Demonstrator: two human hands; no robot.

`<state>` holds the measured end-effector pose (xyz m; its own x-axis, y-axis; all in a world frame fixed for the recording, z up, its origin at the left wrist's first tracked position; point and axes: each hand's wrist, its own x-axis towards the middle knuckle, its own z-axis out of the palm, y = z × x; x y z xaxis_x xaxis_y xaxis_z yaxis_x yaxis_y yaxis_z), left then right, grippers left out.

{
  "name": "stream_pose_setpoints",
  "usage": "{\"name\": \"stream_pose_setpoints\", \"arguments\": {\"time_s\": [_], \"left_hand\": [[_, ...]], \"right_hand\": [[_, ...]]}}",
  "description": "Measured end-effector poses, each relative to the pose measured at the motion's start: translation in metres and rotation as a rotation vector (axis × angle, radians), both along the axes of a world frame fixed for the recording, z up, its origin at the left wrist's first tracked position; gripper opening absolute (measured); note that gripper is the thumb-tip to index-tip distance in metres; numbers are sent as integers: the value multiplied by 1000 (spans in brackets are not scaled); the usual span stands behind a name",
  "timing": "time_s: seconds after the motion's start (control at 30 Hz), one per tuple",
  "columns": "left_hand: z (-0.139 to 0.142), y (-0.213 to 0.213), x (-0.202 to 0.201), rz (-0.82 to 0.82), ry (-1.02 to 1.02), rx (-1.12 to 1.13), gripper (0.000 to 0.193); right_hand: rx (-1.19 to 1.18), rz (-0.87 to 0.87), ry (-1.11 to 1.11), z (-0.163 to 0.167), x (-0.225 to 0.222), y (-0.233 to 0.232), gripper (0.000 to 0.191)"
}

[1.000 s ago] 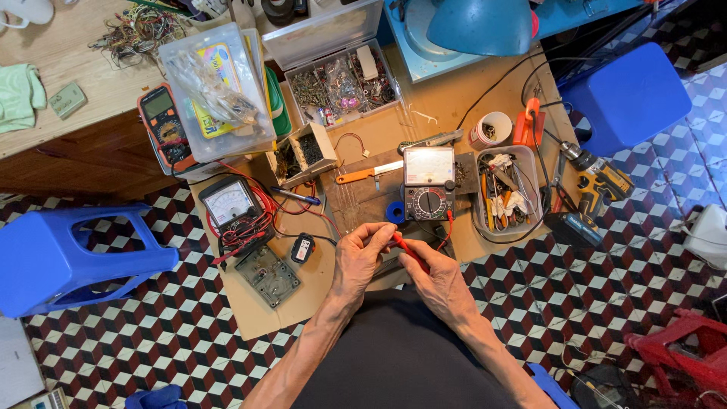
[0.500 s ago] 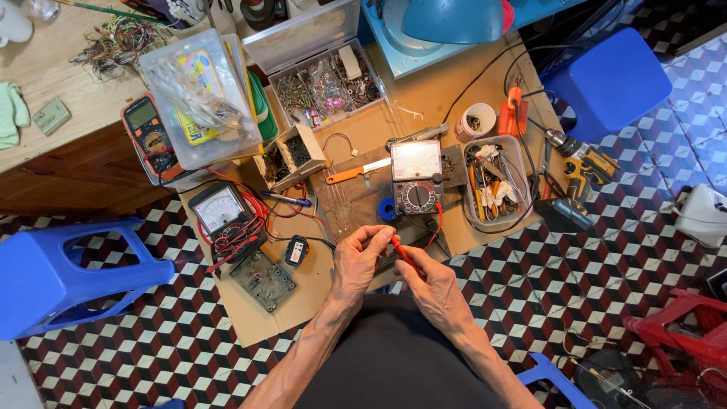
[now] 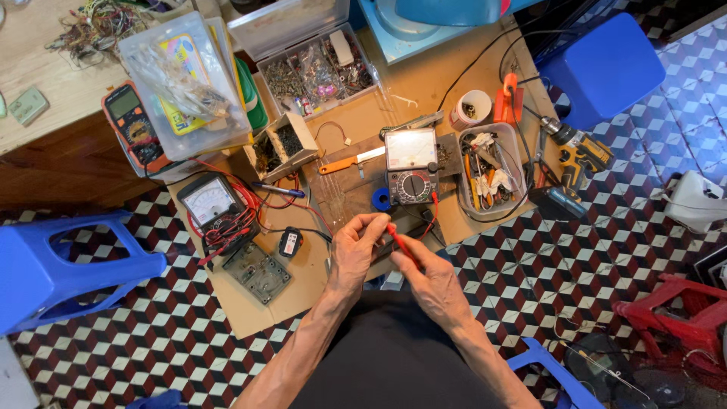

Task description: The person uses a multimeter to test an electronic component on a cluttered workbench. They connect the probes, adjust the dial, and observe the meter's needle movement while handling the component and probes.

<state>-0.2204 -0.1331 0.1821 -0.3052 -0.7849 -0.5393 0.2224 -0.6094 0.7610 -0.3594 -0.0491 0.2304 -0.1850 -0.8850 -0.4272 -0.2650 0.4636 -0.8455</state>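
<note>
Entry: probe work at the low cardboard-covered table.

- Your right hand: fingers closed on a red test probe, tip slanted up toward your other hand.
- Your left hand: fingers curled in a narrow pinch at the probe tip; whatever small part it pinches is too small to tell.
- Just beyond both hands: a grey analog meter with a red lead running down toward the probe, a blue tape roll at its left.
- Left of your left hand: a small black part, a bare circuit board, a second analog meter wrapped in red leads.
- Right of the meter: a tray of hand tools.

Progress, as judged: the meter is set out and wired and the probe is in hand and brought to the pinch; whether it makes contact cannot be told, and a reading looks not yet taken.
</note>
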Motion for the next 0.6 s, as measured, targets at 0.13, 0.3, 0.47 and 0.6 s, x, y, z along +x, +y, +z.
{"name": "stream_pose_setpoints", "arguments": {"time_s": [0.13,0.3,0.47,0.6], "left_hand": [[-32,-12,18,198,-9,38,26],[-83,-55,56,281,-229,-104,35],[-105,-78,50,157,-683,-519,44],[-96,-82,8,-56,-714,-394,61]], "right_hand": [[-238,-295,-69,-15,-28,-2,38],[-221,-482,-29,-44,-79,-16,42],[16,-413,145,-84,-88,-39,54],[-82,-378,-111,-109,-94,-72,66]]}}
